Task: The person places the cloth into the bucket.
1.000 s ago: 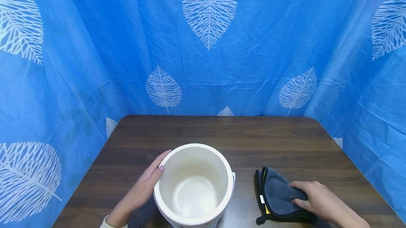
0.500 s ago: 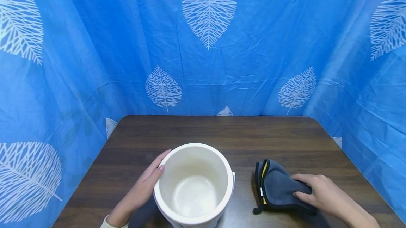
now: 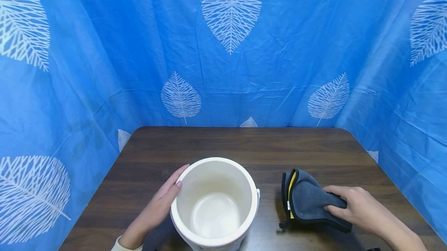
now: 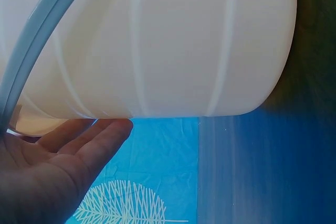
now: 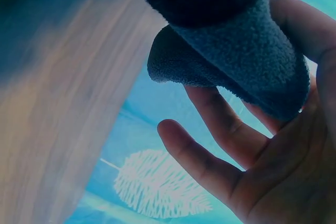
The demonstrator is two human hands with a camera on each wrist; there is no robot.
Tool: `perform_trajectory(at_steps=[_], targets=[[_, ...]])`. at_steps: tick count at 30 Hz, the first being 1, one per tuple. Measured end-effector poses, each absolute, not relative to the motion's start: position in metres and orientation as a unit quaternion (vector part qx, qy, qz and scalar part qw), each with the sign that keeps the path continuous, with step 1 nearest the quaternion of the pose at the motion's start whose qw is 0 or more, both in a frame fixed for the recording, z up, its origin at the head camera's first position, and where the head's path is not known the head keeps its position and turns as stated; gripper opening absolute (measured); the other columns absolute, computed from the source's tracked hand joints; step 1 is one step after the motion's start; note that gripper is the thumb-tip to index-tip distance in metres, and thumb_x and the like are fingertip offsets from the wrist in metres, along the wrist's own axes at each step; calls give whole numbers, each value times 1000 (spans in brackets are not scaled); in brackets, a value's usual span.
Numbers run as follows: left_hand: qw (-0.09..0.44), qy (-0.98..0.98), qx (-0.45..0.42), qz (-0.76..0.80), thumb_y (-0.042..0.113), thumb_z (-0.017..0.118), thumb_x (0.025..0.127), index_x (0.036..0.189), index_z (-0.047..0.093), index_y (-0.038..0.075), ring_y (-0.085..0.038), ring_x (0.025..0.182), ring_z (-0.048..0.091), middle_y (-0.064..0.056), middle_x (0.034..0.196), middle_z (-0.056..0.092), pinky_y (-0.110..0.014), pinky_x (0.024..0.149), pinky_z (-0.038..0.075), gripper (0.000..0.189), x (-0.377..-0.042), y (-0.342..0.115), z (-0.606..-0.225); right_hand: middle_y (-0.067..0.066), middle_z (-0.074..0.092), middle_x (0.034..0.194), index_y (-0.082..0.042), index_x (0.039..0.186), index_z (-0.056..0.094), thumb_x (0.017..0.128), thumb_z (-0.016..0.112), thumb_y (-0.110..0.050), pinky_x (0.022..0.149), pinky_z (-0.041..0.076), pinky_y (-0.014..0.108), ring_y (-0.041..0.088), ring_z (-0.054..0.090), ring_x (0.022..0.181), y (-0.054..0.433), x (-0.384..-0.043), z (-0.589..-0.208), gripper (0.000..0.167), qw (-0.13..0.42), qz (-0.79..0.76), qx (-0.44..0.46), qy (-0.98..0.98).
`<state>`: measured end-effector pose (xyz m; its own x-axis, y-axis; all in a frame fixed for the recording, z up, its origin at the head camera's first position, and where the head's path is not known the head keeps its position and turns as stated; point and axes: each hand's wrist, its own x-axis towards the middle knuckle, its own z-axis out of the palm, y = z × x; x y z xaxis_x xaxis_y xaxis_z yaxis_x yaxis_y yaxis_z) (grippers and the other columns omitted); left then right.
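A cream bucket point(image 3: 181, 216) stands upright near the table's front, its inside bare. My left hand point(image 3: 158, 206) rests against its left side, thumb on the rim. In the left wrist view, the straight fingers point(image 4: 107, 139) touch the bucket's wall point(image 4: 173, 45), below a pale blue-grey handle point(image 4: 39, 32). To the right, my right hand point(image 3: 359, 207) grips a folded dark grey towel point(image 3: 309, 198) with black edging, a yellow strip and a small hanging loop. The right wrist view shows the plush towel point(image 5: 247, 51) between thumb and fingers, with two fingers stretched out below.
The dark wooden table point(image 3: 244, 142) has rounded far corners. Blue curtains point(image 3: 279, 49) with white leaf prints hang around its back and sides. Between bucket and towel lies a strip of bare tabletop.
My right hand has lifted the towel and carried it slightly away from me and to the right. My left hand and the bucket have not visibly moved.
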<state>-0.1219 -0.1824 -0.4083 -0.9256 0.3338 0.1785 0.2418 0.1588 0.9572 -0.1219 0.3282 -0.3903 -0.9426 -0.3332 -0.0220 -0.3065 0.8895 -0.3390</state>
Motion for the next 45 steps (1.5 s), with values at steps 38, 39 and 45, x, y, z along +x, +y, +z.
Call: perform_trajectory(at_steps=[38, 39, 45], targets=[[31, 757, 195, 623, 17, 31, 112, 157, 29, -3, -40, 144, 32, -22, 160, 32, -18, 107, 32, 49, -122, -184, -409, -7, 73, 99, -15, 116, 74, 81, 87, -26, 59, 50, 27, -1, 61, 75, 306, -122, -354, 39, -57, -156, -211, 963], [32, 756, 194, 624, 17, 32, 112, 157, 28, -3, -40, 145, 32, -22, 160, 32, -18, 107, 32, 49, -122, -184, -409, -6, 73, 99, -14, 117, 73, 81, 86, -26, 58, 50, 27, -2, 60, 74, 306, -122, -354, 39, -54, -158, -214, 962], [29, 756, 196, 624, 15, 32, 111, 156, 29, -4, -41, 145, 32, -24, 160, 31, -18, 107, 31, 49, -122, -184, -408, -6, 74, 100, -15, 116, 74, 82, 87, -26, 58, 50, 27, -2, 61, 75, 301, -122, -354, 39, -63, -165, -227, 958]])
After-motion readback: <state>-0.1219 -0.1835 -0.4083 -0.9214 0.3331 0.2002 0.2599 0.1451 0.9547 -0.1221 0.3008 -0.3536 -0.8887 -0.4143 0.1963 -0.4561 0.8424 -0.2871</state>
